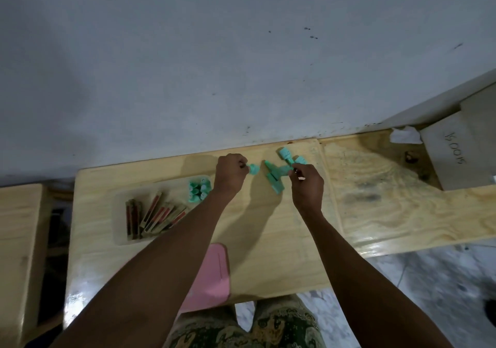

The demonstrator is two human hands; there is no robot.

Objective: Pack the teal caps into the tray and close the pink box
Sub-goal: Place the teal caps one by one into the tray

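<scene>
Handwritten dark marks, seemingly "15 0015", stand upside down on the grey box (453, 157).

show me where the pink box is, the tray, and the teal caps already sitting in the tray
pink box (214, 275), head view, on its flat pink lid.
tray (119, 221), head view, on the bare left part near its rim.
teal caps in the tray (198, 191), head view, on the middle of the cluster.

Glossy pale wood table (268, 240); smooth teal plastic caps (276, 181).
</scene>
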